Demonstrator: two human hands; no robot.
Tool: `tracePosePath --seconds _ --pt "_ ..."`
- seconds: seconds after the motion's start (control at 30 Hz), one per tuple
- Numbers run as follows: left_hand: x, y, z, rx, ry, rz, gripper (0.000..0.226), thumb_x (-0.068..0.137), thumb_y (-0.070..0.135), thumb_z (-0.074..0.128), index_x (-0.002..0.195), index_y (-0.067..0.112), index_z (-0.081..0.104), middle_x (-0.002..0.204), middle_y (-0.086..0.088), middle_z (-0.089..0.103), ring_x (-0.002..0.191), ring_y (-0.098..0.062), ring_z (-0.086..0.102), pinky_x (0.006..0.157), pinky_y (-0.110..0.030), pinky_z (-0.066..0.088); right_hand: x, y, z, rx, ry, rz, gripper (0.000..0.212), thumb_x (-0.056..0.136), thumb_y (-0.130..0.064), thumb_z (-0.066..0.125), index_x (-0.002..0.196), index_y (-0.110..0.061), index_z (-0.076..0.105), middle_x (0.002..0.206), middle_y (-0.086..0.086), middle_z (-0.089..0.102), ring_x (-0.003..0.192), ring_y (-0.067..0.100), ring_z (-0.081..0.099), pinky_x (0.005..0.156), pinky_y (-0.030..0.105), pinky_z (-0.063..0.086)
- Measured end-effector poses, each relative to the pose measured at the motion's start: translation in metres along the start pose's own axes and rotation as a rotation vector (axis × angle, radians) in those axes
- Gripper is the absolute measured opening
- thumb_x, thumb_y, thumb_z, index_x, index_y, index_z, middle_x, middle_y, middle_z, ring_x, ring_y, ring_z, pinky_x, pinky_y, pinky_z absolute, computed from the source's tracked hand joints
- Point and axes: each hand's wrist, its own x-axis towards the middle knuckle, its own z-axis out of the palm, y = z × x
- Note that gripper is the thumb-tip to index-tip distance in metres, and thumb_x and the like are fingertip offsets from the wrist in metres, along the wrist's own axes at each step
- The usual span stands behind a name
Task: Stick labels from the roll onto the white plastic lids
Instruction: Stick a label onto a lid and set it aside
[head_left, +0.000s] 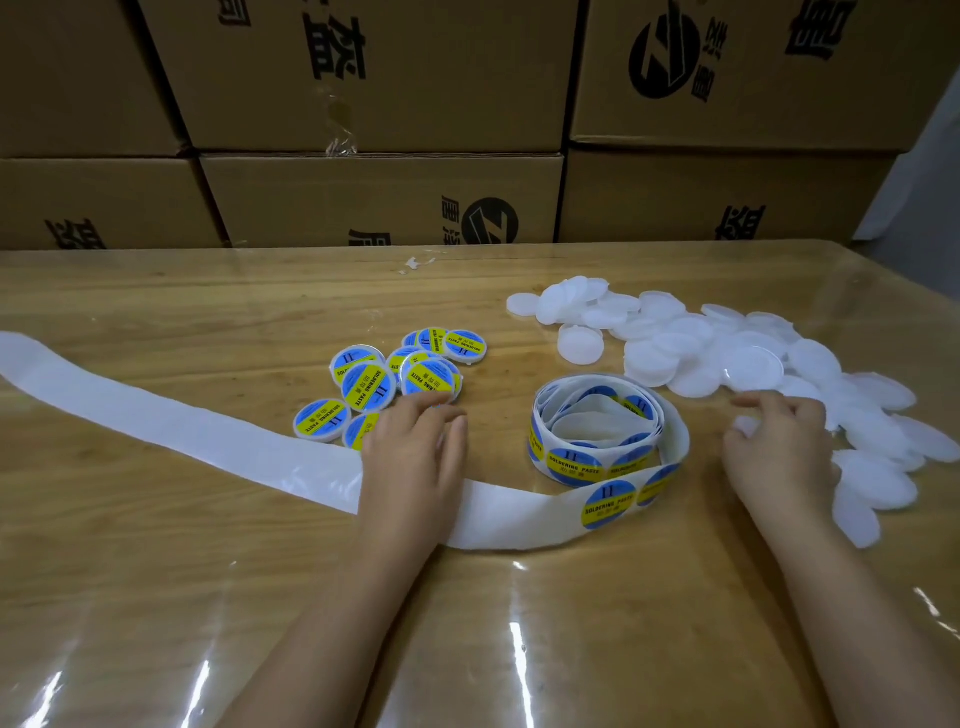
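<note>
Two hands are working either side of the label roll (608, 426), which is sitting loosely coiled between them, within reach of both. Now the left hand (415, 452), fingers straight and pressed together, is lying flat across the spent backing strip (156, 415), probably pinning it, fingertips touching the labelled lids (369, 387) piled just beyond. Over at the white lids (675, 343), the right hand (779, 452) is curling its fingers at the heap's near edge, likely fetching one; whether it is pinching a lid I cannot tell. And the next label (609, 504) is waiting on the strip, just in front of the roll.
</note>
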Motion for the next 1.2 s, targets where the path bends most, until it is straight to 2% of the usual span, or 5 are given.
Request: tracePosePath --seconds 0.2,0.5,0.7,0.9,1.2 --pt "-0.013 0.035 0.000 -0.545 -0.048 0.016 0.017 0.088 0.032 0.047 0.088 0.031 0.063 0.089 0.011 0.060 0.086 -0.003 0.056 0.070 -0.011 0.039 -0.011 -0.017 -0.006 0.498 0.232 -0.210 0.049 0.084 0.001 0.060 0.130 -0.013 0.050 0.134 0.012 0.033 0.127 0.025 0.038 0.106 0.035 0.034" --pt "-0.017 0.037 0.001 -0.712 -0.278 -0.176 0.024 0.079 0.046 0.058 0.091 0.028 0.068 0.084 0.007 0.069 0.090 -0.014 0.062 0.083 -0.033 0.047 -0.080 -0.058 0.020 0.491 0.046 -1.113 0.063 0.076 -0.005 0.072 0.130 -0.021 0.044 0.131 0.004 0.037 0.126 0.009 0.040 0.104 0.025 0.037" --pt "-0.018 0.031 0.007 -0.580 -0.301 -0.133 0.014 0.090 0.037 0.050 0.080 0.028 0.054 0.069 0.019 0.057 0.063 0.002 0.049 0.061 -0.015 0.039 -0.074 -0.055 0.017 0.582 -0.010 -1.014 0.047 0.087 -0.028 0.059 0.131 -0.017 0.046 0.127 -0.003 0.042 0.121 0.007 0.044 0.101 0.026 0.039" --pt "-0.017 0.024 0.006 -0.236 -0.274 0.026 0.023 0.093 0.051 0.038 0.080 0.032 0.041 0.067 0.014 0.048 0.066 -0.007 0.043 0.055 -0.024 0.030 -0.061 -0.047 0.010 0.530 0.079 -0.819 0.030 0.091 -0.023 0.041 0.107 -0.011 0.063 0.065 -0.005 0.062 0.075 -0.002 0.046 0.073 0.020 0.035" --pt "-0.002 0.004 -0.011 0.181 -0.109 -0.089 0.026 0.095 0.039 0.036 0.086 0.017 0.048 0.082 0.002 0.053 0.076 -0.026 0.054 0.056 -0.033 0.029 -0.052 -0.043 0.011 0.352 0.007 -0.973 0.008 0.081 -0.026 0.066 0.079 -0.019 0.069 0.064 -0.014 0.058 0.063 0.008 0.053 0.076 0.031 0.033"
